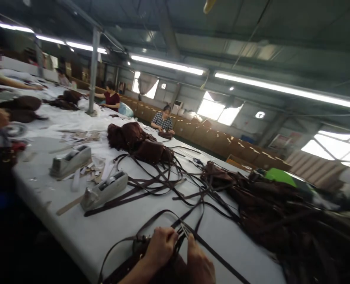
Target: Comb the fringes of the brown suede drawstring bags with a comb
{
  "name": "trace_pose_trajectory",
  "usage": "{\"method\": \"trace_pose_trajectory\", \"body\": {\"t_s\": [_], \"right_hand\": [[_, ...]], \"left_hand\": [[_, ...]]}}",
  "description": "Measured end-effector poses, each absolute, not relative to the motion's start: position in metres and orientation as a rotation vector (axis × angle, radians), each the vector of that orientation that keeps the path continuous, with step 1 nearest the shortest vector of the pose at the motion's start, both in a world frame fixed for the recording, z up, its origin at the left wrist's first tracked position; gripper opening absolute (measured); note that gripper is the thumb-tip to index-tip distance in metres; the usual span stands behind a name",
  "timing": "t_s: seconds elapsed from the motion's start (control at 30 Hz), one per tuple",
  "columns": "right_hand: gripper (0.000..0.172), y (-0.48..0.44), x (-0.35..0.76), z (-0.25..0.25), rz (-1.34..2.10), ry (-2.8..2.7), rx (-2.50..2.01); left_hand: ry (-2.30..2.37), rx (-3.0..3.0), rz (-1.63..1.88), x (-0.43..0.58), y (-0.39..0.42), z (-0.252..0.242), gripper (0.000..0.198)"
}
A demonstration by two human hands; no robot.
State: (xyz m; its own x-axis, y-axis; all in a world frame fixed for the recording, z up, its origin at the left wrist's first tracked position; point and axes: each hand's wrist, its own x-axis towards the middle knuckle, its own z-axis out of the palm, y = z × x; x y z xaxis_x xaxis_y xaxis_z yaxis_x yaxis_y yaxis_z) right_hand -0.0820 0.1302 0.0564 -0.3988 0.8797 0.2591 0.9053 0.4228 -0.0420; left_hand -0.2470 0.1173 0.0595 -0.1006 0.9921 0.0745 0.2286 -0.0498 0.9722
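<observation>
At the bottom centre, my left hand (162,245) is closed in a pinch on a dark brown strap, above a brown leather bag (175,268). Just right of it is my right hand (199,260), its fingers curled at a small metal tool (183,229) that looks like scissors or tweezers. The tool's tips meet the strap near my left fingertips. Metal fittings show on the bag left of my left hand. The rest of the bag is hidden by my forearm and the frame's edge.
Two grey tape dispensers (105,191) stand on the white table (65,213) at the left. Brown bags (133,140) and tangled straps (163,173) lie beyond; more leather (269,209) is piled right. Several people work around the table, one in a checked shirt (162,121).
</observation>
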Motion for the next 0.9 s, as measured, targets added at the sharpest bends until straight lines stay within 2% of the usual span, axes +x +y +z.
{"method": "trace_pose_trajectory", "body": {"t_s": [0.1,0.33,0.43,0.47,0.57,0.6,0.7,0.9], "right_hand": [[0.053,0.132,-0.093,0.058,-0.184,-2.578,-1.631],[0.042,0.154,-0.063,0.053,-0.128,-2.463,-2.024],[0.042,0.153,-0.052,0.059,-0.084,-2.431,-2.030],[0.043,0.149,-0.053,0.061,-0.090,-2.421,-1.995],[0.043,0.137,-0.064,0.067,-0.161,-2.425,-1.764],[0.041,0.134,-0.067,0.068,-0.185,-2.438,-1.667],[0.039,0.128,-0.070,0.069,-0.236,-2.461,-1.483],[0.040,0.130,-0.080,0.048,-0.178,-2.571,-1.678]], "left_hand": [[1.468,1.505,1.243,-0.247,0.110,0.059,0.034],[1.428,1.494,1.392,-0.263,0.087,0.067,0.038],[1.352,1.295,1.398,-0.262,0.093,0.067,0.026],[1.313,1.220,1.392,-0.258,0.098,0.067,0.027],[1.172,1.155,1.378,-0.239,0.112,0.071,0.056],[1.125,1.194,1.367,-0.232,0.116,0.072,0.054],[1.086,1.372,1.327,-0.217,0.121,0.071,0.028],[1.476,1.639,1.146,-0.212,0.109,0.054,0.033]]}}
